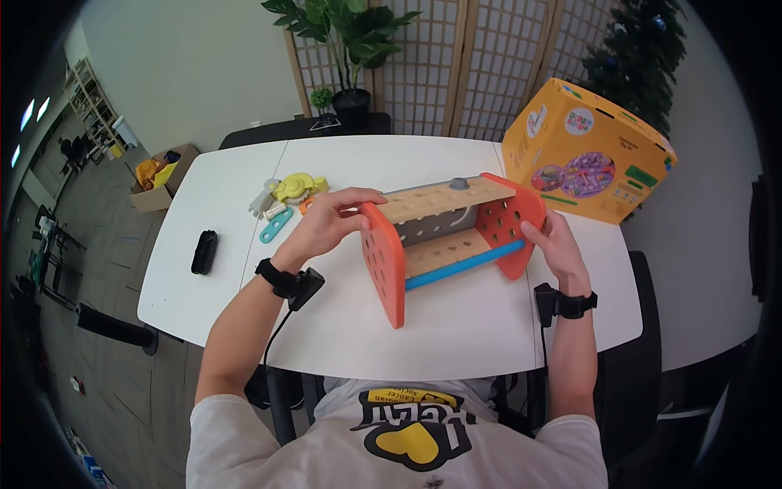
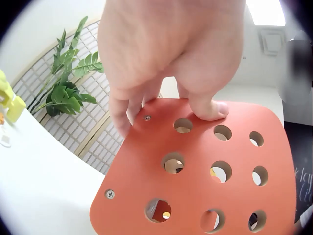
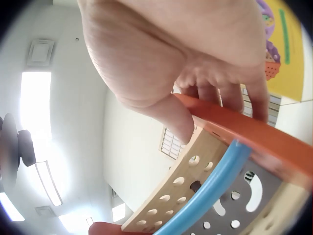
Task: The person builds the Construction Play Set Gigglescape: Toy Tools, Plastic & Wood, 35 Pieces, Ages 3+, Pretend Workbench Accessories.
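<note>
A toy workbench (image 1: 444, 200) with wooden shelves, a grey back panel and two red side panels stands before me on the white table, turned at an angle. My left hand (image 1: 330, 226) grips the top edge of the left side panel (image 2: 195, 147), its thumb pressed on the perforated outer face and its fingers over the edge. On the other side, my right hand (image 1: 560, 246) holds the right side panel (image 3: 274, 139), thumb inside and fingers outside. A blue rod (image 1: 466, 265) runs along the front between the panels. A grey peg (image 1: 459, 184) sticks up from the top shelf.
Several toy pieces, including a yellow-green one (image 1: 297, 187) and a teal strip (image 1: 277, 226), lie beyond my left hand. A black case (image 1: 204, 252) rests at the table's left. A large yellow box (image 1: 586, 151) stands at the back right; a potted plant (image 1: 352, 106) is behind the table.
</note>
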`<state>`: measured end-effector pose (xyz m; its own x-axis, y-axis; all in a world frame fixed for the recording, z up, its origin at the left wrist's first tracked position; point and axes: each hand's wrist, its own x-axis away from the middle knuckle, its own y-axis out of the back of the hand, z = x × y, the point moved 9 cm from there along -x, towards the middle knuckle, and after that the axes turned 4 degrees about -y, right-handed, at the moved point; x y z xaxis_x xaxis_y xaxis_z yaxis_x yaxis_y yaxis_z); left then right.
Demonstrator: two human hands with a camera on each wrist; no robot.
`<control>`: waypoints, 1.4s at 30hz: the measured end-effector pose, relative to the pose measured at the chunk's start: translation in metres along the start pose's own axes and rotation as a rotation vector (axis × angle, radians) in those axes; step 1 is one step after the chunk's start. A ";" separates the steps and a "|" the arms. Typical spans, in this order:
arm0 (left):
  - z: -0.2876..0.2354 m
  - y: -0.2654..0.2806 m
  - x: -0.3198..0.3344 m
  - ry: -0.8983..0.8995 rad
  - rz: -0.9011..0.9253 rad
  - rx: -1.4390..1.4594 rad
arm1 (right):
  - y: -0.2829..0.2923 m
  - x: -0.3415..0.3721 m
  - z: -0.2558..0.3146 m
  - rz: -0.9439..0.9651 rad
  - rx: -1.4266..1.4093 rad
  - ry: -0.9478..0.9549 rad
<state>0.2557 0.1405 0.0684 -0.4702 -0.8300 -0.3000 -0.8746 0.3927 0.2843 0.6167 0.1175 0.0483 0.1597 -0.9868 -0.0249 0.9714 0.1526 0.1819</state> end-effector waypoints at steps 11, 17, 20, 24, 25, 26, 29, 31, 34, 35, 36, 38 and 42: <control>0.042 -0.008 0.029 0.214 -0.135 0.210 | -0.013 -0.057 0.018 -0.208 0.468 0.009; 0.065 -0.024 0.062 0.220 -0.098 0.189 | -0.033 -0.097 0.038 -0.179 0.642 0.106; 0.051 -0.031 0.075 0.158 -0.083 -0.066 | -0.046 -0.115 0.041 -0.068 0.648 0.097; 0.034 -0.045 0.088 0.139 -0.037 -0.263 | -0.061 -0.123 0.046 0.048 0.661 0.034; 0.030 -0.048 0.091 0.141 -0.013 -0.304 | -0.065 -0.123 0.048 0.070 0.657 0.010; 0.026 -0.054 0.092 0.147 0.043 -0.370 | -0.068 -0.124 0.049 0.090 0.670 0.024; 0.016 -0.069 0.094 0.097 0.168 -0.535 | -0.077 -0.128 0.050 0.153 0.695 0.068; 0.010 -0.079 0.096 -0.030 0.198 -0.598 | -0.083 -0.132 0.050 0.194 0.703 0.090; 0.004 -0.087 0.094 0.021 0.337 -0.625 | -0.095 -0.132 0.052 0.257 0.715 0.112; -0.001 -0.089 0.093 -0.004 0.379 -0.626 | -0.099 -0.131 0.052 0.280 0.690 0.099; -0.003 -0.090 0.092 -0.031 0.411 -0.603 | -0.103 -0.130 0.052 0.303 0.666 0.085; -0.008 -0.090 0.090 -0.088 0.477 -0.557 | -0.109 -0.128 0.055 0.319 0.674 0.076; 0.008 -0.050 0.076 -0.026 0.427 -0.698 | -0.118 -0.124 0.066 0.308 0.773 0.145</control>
<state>0.2630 0.0612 0.0244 -0.7562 -0.6519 -0.0556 -0.3482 0.3290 0.8778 0.4705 0.2183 0.0947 0.4695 -0.8827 0.0196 0.4961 0.2821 0.8212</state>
